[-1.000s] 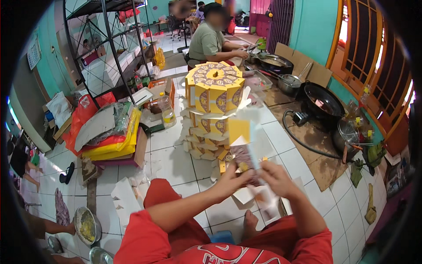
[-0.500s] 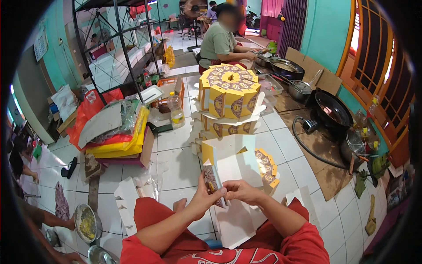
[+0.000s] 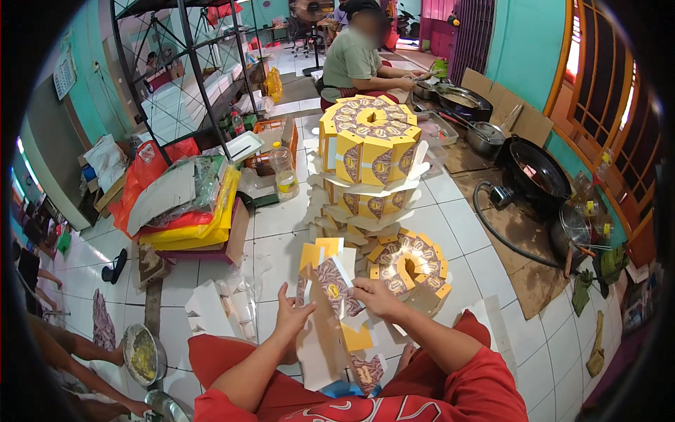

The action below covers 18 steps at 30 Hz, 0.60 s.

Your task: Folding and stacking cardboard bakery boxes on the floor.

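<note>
Straight ahead on the white-tiled floor (image 3: 453, 218) stands a tall tower of yellow wedge cartons (image 3: 370, 160), with a lower ring of matching wedge cartons (image 3: 431, 265) nearer, to its right. Closest to the wearer is a partly folded carton (image 3: 336, 287), slanted between both hands. The right hand (image 3: 377, 299) pinches its right edge between thumb and fingers; the left hand (image 3: 290, 316) spreads loosely at the opposite side, firm contact unclear. Folding seems the step in hand; the next move probably calls for bracing the left side while bending panels along their creases.
</note>
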Tool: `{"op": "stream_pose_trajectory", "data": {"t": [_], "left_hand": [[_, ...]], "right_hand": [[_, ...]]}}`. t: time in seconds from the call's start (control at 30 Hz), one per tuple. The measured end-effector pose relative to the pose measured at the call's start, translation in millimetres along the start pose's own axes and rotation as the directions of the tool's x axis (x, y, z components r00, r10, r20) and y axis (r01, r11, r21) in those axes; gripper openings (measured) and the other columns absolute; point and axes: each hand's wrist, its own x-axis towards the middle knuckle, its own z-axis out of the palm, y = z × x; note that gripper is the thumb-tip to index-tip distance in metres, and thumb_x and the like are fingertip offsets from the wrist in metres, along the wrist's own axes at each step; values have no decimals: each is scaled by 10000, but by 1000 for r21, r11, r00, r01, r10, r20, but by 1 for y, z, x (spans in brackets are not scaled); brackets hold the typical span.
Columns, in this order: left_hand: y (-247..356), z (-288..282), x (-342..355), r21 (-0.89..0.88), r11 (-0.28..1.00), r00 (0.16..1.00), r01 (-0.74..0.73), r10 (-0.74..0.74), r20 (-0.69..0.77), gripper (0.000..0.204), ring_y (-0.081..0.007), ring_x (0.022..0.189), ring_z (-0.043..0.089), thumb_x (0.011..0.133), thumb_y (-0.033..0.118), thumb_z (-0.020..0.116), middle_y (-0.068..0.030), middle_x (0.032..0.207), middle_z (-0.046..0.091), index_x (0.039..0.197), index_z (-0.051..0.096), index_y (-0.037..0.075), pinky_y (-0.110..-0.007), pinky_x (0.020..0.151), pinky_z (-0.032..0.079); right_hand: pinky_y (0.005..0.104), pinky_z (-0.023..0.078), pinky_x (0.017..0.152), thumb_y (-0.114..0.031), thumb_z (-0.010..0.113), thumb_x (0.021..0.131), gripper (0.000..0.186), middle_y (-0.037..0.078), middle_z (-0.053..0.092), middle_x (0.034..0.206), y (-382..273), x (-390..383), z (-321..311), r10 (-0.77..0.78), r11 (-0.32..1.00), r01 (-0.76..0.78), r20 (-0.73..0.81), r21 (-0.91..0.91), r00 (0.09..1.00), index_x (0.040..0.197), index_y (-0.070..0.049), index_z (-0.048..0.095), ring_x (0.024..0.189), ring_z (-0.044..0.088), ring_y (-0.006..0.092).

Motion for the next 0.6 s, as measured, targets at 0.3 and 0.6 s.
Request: {"op": "stream_pose_trajectory", "data": {"t": [0.3,0.6], "left_hand": [[-24,-7,-7,8,941,941,-337,337,-1,813,-283,935,557,746,153,637,-212,1148,468,1336,82,73,-348,772,471],[-53,-29,26,-88,991,971,96,-113,-209,753,-276,938,548,726,62,560,-206,1093,495,1344,133,106,-337,727,479]], "right_hand": [[486,423,612,-140,464,798,170,251,557,698,23,-2,29,-129,718,237,209,-655,969,914,-16,471,685,543,422],[470,433,643,-197,468,779,218,250,568,724,18,-5,23,-69,716,160,159,-680,985,852,6,500,696,553,412]]}}
